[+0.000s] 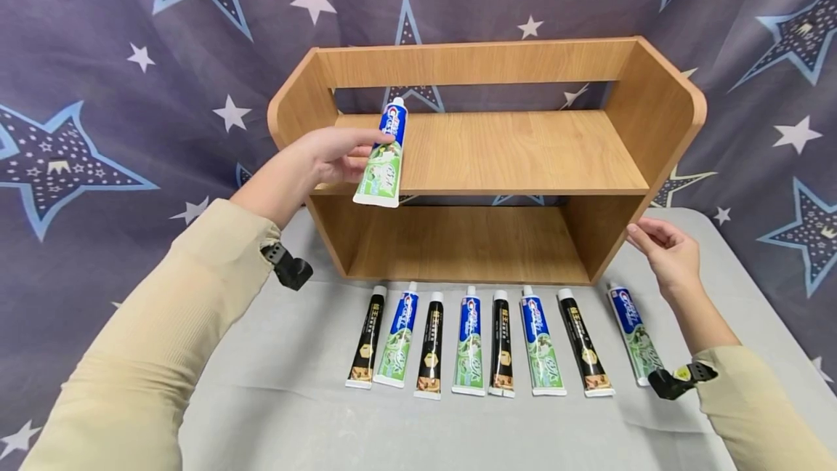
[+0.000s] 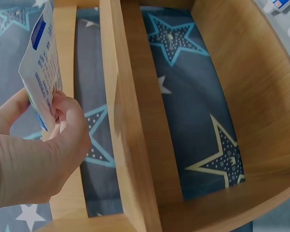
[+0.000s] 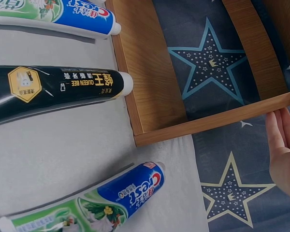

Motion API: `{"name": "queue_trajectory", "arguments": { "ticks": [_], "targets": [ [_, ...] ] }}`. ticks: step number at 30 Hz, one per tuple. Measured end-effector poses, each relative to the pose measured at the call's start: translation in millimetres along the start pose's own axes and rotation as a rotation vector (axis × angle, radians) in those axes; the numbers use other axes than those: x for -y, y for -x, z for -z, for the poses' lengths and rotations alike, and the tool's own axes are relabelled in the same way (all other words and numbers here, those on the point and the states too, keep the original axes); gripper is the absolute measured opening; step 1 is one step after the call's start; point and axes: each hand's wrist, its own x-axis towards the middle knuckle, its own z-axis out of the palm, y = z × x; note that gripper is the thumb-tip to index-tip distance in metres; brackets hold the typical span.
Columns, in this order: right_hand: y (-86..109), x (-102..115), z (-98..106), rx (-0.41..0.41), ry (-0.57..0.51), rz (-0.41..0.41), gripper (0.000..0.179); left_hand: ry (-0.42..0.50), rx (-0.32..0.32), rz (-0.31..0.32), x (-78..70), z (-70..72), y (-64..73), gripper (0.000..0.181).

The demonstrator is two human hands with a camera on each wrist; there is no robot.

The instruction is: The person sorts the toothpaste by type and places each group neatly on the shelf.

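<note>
My left hand point(image 1: 343, 155) pinches a blue-and-green Crest toothpaste tube point(image 1: 381, 166) between thumb and fingers. The tube is held cap up, in front of the upper board of a wooden two-tier shelf point(image 1: 516, 155). In the left wrist view, the back of that tube point(image 2: 43, 72) faces the camera. My right hand point(image 1: 670, 256) is at the shelf's right side, low down, its fingertips at the side panel point(image 1: 663, 118). In the right wrist view, the fingers point(image 3: 276, 129) look nearly straight against the panel's outer face; part of the hand is cut off.
Black toothpaste tubes point(image 1: 502, 347) and blue-and-green ones point(image 1: 469, 347) lie alternately in a row before the shelf, caps toward it. One Crest tube point(image 1: 634, 333) lies at the right end, near my right forearm. A star-patterned curtain point(image 1: 91, 64) hangs behind the grey tabletop point(image 1: 418, 431).
</note>
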Motion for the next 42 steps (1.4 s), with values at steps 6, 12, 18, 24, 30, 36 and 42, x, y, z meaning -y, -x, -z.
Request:
{"name": "queue_trajectory", "arguments": {
  "ticks": [6, 12, 18, 24, 30, 36, 42],
  "targets": [
    [1.7, 2.5, -1.0, 0.0, 0.02, 0.002, 0.024, -0.044, -0.02, 0.022, -13.8, 3.5, -8.0, 0.065],
    [-1.0, -0.8, 3.8, 0.017, 0.06, 0.02, 0.018, -0.096, -0.076, 0.06, -22.5, 5.6, -15.8, 0.068],
    [-14.4, -16.4, 24.4, 0.031, 0.07, 0.039, 0.016, -0.093, -0.052, 0.101, -32.0, 3.1, -24.3, 0.061],
    [-26.4, -30.4, 42.2, 0.037, 0.06, 0.037, 0.02, -0.044, 0.012, 0.105, -35.2, 4.6, -37.5, 0.026],
    [-22.7, -27.2, 37.8, 0.026, 0.063, 0.049, 0.019, -0.039, 0.0, 0.124, -35.3, 4.6, -45.7, 0.019],
    [-5.2, -6.8, 10.9, 0.014, 0.057, 0.048, 0.018, -0.132, -0.116, 0.138, -35.9, 4.3, -54.1, 0.055],
    [-0.6, 2.1, 1.8, 0.002, 0.051, 0.009, 0.025, -0.122, -0.145, 0.141, -36.3, 6.9, -59.5, 0.05]
  ]
}}
